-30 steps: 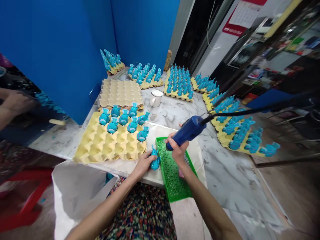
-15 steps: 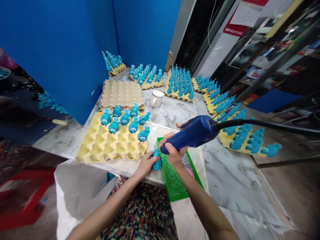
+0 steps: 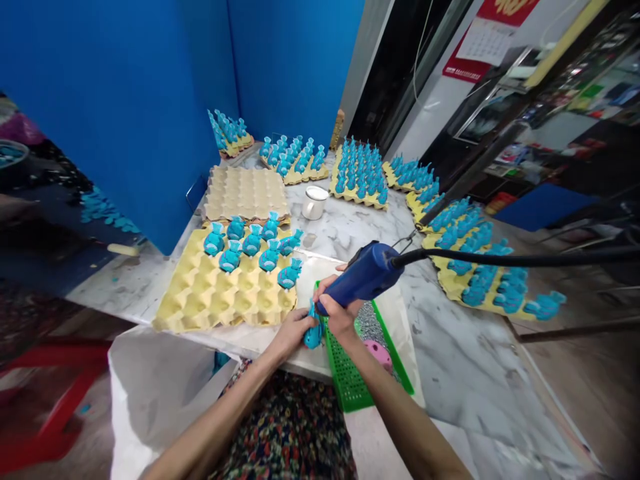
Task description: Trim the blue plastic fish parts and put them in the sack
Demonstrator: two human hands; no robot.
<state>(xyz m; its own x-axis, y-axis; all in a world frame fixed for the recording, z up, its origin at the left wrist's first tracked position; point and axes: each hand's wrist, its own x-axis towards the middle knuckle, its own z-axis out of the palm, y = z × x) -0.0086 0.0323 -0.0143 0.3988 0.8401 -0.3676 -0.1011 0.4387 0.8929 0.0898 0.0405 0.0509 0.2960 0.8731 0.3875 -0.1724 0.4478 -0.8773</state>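
Note:
My left hand (image 3: 289,333) is closed around a small blue toy fish (image 3: 313,333) at the near table edge. My right hand (image 3: 338,308) grips a blue powered driver (image 3: 361,277) with a black cord (image 3: 500,257) running off to the right; its tip points down at the fish. Both hands work beside a green perforated tray (image 3: 350,380). Just left lies a yellow egg carton (image 3: 215,293) holding several finished blue fish (image 3: 250,243) along its far rows.
An empty brown egg carton (image 3: 245,193) and a white mug (image 3: 314,202) sit further back. Several cartons full of blue fish (image 3: 357,173) line the back and right side (image 3: 475,260) of the marble table (image 3: 450,360). Blue partition at left. A pink object (image 3: 379,353) lies in the green tray.
The driver swung from pointing up-right to lower and closer over the fish. My view shifted slightly, so the tray's pink object came into sight. My left hand kept holding the fish.

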